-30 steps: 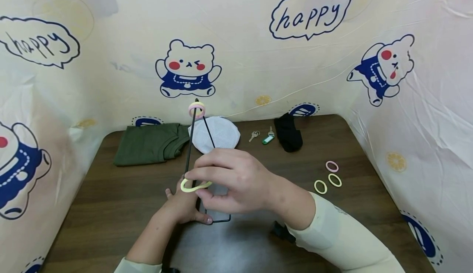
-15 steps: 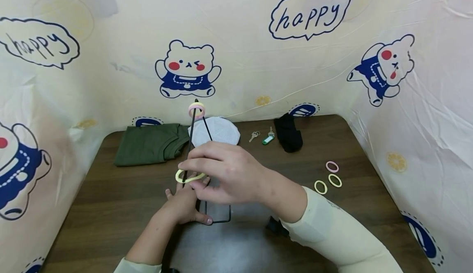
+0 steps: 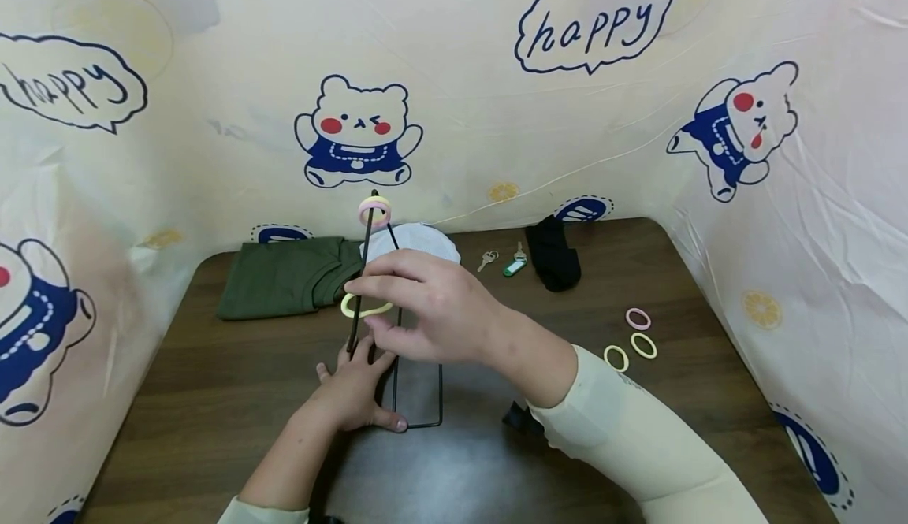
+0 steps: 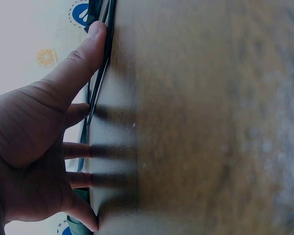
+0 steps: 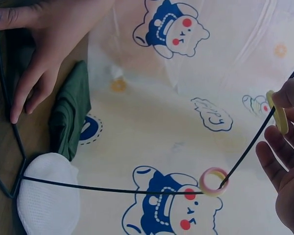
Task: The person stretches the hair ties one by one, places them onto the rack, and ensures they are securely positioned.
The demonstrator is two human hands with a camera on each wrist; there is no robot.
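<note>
My right hand (image 3: 440, 311) pinches a soft yellow hair tie (image 5: 280, 117), which encircles the sloping arm of a black wire stand (image 3: 441, 398). The arm's free end sticks out past the hair tie in the right wrist view. Farther along, at the stand's upper bend, a pink and a yellow hair tie (image 3: 374, 211) hang together. My left hand (image 3: 355, 386) rests on the stand's base with fingers spread. In the left wrist view, the thumb of that hand (image 4: 34, 132) lies against the black wire and the fingertips touch down at the table surface.
Two yellow hair ties (image 3: 615, 358) and a pink one (image 3: 638, 319) lie at the right. Along the back are a folded green cloth (image 3: 284, 280), a white mesh item (image 3: 426, 240), keys (image 3: 488, 261), a green-tagged key (image 3: 515, 264) and a black cloth item (image 3: 553, 256). Patterned fabric hangs behind.
My right hand has moved forward and slightly left with the yellow hair tie, which has gone onto the wire arm and along it. My left hand stays on the base.
</note>
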